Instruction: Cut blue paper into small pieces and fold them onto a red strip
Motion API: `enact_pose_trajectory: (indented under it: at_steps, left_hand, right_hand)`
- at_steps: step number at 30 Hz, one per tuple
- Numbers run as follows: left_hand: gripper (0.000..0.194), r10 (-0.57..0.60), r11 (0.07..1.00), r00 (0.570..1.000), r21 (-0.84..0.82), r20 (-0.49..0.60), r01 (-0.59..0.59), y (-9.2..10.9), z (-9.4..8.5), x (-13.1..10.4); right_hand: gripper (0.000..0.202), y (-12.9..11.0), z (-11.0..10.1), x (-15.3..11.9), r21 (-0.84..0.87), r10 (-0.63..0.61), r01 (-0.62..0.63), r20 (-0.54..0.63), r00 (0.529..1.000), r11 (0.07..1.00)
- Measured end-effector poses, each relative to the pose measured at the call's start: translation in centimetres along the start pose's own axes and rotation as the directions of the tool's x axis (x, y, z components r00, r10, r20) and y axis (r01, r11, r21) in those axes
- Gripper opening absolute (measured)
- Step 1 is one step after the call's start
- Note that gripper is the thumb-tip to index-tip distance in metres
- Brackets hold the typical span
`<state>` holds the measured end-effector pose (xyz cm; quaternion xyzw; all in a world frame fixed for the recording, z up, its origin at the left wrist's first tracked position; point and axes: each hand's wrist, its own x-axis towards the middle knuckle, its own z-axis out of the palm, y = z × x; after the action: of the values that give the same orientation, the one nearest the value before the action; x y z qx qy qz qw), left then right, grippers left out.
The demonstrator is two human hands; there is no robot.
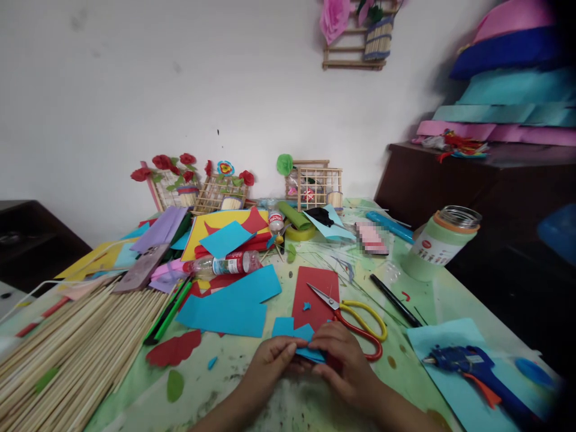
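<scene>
Both hands are just below the scissors [335, 307], working at a small blue piece [311, 355] of folded paper. The left hand [271, 362] pinches its left end between thumb and forefinger. The right hand [345, 361] bends over the other end with its fingertips on the paper; how its thumb grips underneath I cannot tell. The piece sits between the two hands, below and left of the scissors.

The scissors lie with their blades across a red sheet [321, 276], their red handle just beside the right hand. A tiny blue scrap [306, 306] lies on that sheet, left of the blades. Farther left of the scissors is a large blue sheet [229, 309], with a bottle [225, 264] on its side behind it. Beyond these, well left of the scissors, a heap of sticks [90, 342] spreads over the table [216, 375].

Right of the scissors lies a black pen [395, 300], and past it a green jar [436, 249] stands open. A glue gun [472, 363] rests on a pale blue sheet [432, 336], right of and nearer than the scissors.
</scene>
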<state>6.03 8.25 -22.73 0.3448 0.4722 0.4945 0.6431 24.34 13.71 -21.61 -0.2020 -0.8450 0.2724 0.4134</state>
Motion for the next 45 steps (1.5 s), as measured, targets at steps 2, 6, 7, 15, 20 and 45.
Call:
enact_pose_trajectory:
  at_steps: [2,6,7,15,20,45]
  left_hand:
    - [0.041,0.009,1.0,1.0,-0.003,0.004,-0.009,-0.1,0.1,0.1]
    - [0.055,0.031,0.997,0.999,-0.065,0.041,-0.029,-0.4,-0.1,0.4]
    - [0.059,0.022,0.997,0.999,-0.074,0.048,-0.018,-0.5,-0.3,0.5]
    - [0.057,-0.013,1.0,0.999,-0.014,0.039,0.013,-0.8,-0.6,0.8]
    - [0.059,0.012,0.998,1.0,0.057,-0.001,-0.012,-0.5,-0.4,0.7]
    - [0.083,-0.069,0.998,0.988,0.002,0.137,0.07,-1.1,-0.8,0.9]
  right_hand:
    - [0.007,0.4,0.5,0.0,-0.03,0.051,-0.052,-0.019,0.999,0.998]
    - [0.017,0.9,1.0,0.0,-0.166,-0.009,-0.001,-0.061,0.998,0.986]
    - [0.02,0.9,1.0,0.0,-0.2,-0.048,0.035,-0.06,0.997,0.979]
    - [0.016,0.8,0.9,0.4,-0.292,-0.223,0.211,-0.01,0.975,0.933]
    - [0.02,0.6,1.0,0.3,-0.296,-0.243,0.237,0.016,0.97,0.925]
    - [0.014,0.0,1.6,-0.2,-0.296,0.194,-0.132,0.191,0.962,0.946]
